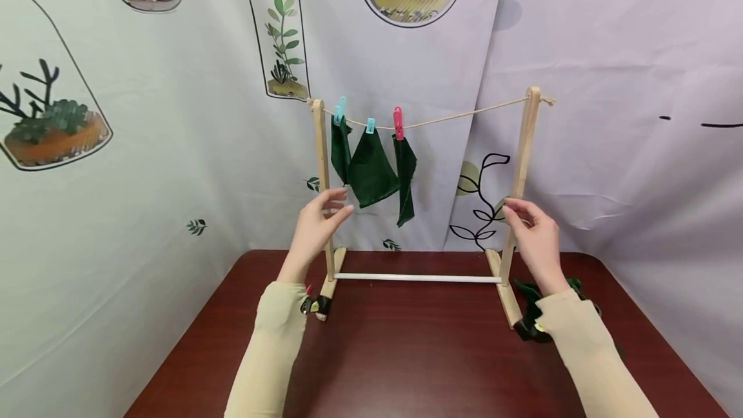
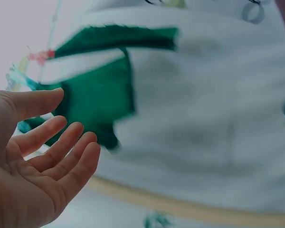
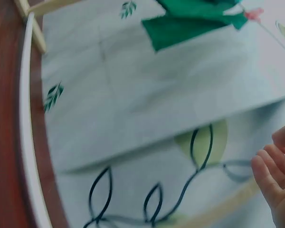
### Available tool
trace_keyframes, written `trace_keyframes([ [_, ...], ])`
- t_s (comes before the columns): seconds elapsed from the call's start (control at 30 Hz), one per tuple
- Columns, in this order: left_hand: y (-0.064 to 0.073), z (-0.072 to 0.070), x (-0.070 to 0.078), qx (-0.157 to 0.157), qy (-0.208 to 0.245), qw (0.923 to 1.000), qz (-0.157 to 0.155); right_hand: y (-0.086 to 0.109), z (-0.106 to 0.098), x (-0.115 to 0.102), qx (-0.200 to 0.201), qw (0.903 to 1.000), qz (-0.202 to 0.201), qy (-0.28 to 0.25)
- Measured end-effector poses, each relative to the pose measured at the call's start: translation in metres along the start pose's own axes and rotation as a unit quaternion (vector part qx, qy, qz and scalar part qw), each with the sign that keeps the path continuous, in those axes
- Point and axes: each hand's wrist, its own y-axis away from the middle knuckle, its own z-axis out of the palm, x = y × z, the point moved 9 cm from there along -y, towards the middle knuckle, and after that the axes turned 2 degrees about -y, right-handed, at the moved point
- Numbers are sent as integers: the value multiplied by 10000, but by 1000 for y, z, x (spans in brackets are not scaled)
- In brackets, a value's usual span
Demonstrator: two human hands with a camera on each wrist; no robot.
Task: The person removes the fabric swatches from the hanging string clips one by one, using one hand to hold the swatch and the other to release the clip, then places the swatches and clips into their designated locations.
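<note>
Three dark green cloths hang on a string line (image 1: 458, 116) by the left post. A light blue clothespin (image 1: 340, 110) holds the folded left cloth (image 1: 340, 150). Another blue clothespin (image 1: 370, 126) holds the wider middle cloth (image 1: 373, 176); a red clothespin (image 1: 398, 124) holds the narrow right cloth (image 1: 405, 179). My left hand (image 1: 316, 228) is raised before the left post, just below the cloths. Its thumb and fingers are spread apart with nothing between them, as the left wrist view confirms. By the right post, my right hand (image 1: 535, 237) has loosely bent fingers and holds nothing.
The line runs between a left wooden post (image 1: 321, 147) and a right wooden post (image 1: 524, 147), joined low by a white rod (image 1: 418, 277). More green cloth (image 1: 528, 315) lies beside my right forearm on the dark red table (image 1: 418, 353). A printed curtain (image 1: 220, 115) hangs behind.
</note>
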Motion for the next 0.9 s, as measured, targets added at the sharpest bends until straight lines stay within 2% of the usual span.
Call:
trace_keyframes([
  [0.17,-19,8,45,33,41,9986,524,-12,21,-39,-184,9973,-488,-513],
  [0.27,-29,9,67,84,26,9970,766,-17,33,-64,-342,9936,-776,-746],
  [0.37,-39,10,83,91,-33,9958,910,-23,44,-85,-505,9914,-955,-735],
  [0.47,-50,10,94,28,-160,9956,928,-30,55,-101,-683,9905,-1030,-596],
  [0.63,-68,12,110,-120,-290,9951,936,-41,72,-112,-1048,9887,-1015,-349],
  [0.8,-83,16,126,-235,-535,9930,1022,-46,94,-111,-1484,9831,-1061,159],
  [0.9,-91,16,134,-284,-639,9930,953,-48,107,-109,-1732,9796,-961,341],
])
